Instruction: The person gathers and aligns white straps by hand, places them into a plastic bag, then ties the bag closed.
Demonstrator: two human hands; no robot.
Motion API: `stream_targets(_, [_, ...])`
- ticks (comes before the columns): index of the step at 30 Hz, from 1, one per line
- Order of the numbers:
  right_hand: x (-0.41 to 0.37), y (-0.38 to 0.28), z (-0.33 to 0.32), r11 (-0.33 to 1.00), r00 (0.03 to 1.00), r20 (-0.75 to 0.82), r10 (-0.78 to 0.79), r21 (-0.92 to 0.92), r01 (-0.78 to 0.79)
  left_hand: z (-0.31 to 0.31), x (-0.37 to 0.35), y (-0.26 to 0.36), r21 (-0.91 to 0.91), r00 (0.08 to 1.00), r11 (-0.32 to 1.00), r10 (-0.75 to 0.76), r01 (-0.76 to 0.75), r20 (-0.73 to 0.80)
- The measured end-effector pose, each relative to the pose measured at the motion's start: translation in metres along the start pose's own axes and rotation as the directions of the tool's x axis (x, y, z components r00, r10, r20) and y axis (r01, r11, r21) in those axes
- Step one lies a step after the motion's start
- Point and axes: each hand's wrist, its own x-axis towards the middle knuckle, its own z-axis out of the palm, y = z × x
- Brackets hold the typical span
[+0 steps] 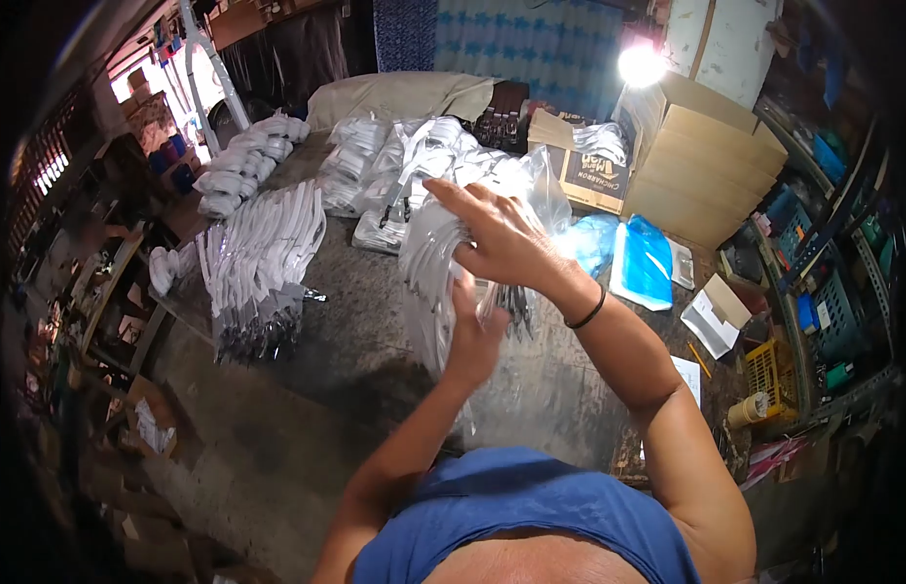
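A bundle of white straps in clear plastic [428, 263] hangs over the dark table, with dark ends showing at its lower right. My left hand [477, 336] is closed around the lower part of the bundle, slightly smeared by motion. Over its upper part lies my right hand [506, 234], fingers stretched to the left and thumb apart. A white strap end sticks up close to its fingertips. To the left, a fanned pile of white straps with dark, shiny ends [258, 258] lies on the table.
Rolled white bundles [243, 165] are stacked at the back left, and more plastic-wrapped bundles [355, 161] lie behind my hands. Cardboard boxes [691, 161], a blue plastic packet [643, 263], a pencil [700, 360] and a yellow basket [772, 375] are on the right. A lamp [643, 65] glows above.
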Motion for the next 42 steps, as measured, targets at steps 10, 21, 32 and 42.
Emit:
stream_targets(10, [-0.004, 0.009, -0.021, 0.986, 0.986, 0.041, -0.164, 0.009, 0.164, -0.047, 0.103, 0.118, 0.586, 0.893, 0.687, 0.225, -0.43, 0.39])
stream_targets(21, [-0.004, 0.011, -0.037, 0.988, 0.988, -0.016, -0.154, -0.009, 0.154, -0.038, 0.13, 0.097, 0.303, 0.786, 0.912, 0.034, -0.277, 0.618])
stream_targets(32, [-0.014, 0.012, -0.03, 0.995, 0.978, -0.206, -0.039, -0.095, 0.019, -0.023, 0.138, 0.112, 0.425, 0.836, 0.894, -0.12, -0.144, 0.535])
stream_targets(42, [0.017, 0.028, -0.071, 0.873, 0.945, -0.245, -0.216, 0.385, 0.299, -0.073, 0.133, 0.077, 0.193, 0.726, 0.915, -0.4, 0.356, 0.559])
